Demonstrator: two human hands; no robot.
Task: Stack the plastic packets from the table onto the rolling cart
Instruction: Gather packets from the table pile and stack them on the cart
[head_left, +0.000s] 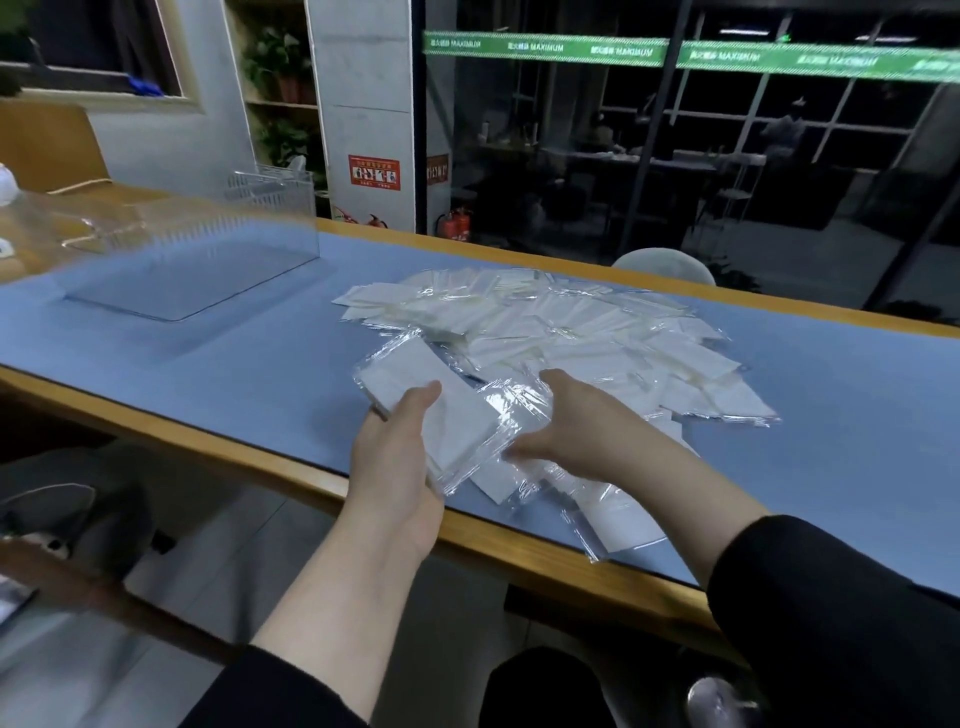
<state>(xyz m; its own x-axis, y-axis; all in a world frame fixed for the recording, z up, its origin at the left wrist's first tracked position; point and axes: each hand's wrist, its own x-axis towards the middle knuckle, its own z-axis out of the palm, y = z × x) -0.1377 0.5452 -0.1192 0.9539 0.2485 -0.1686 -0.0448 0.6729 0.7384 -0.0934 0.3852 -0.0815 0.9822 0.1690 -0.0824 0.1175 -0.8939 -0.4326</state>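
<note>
The table (260, 374) carries a wide heap of packets (571, 332) from its middle toward the near edge. The left hand (400, 462) grips a stack of packets (431, 400), long axis running far-left to near-right. The right hand (576, 421) lies flat with fingers spread on the heap's near side, nearest the loose packets.

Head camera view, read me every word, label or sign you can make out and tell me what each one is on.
"MAXIMUM", repeated in white along the green strip across the glass wall; the characters beside it are too blurred to read.
Red sign on the white pillar: text too small to read.
Plastic packets on the table: no readable print.
</note>
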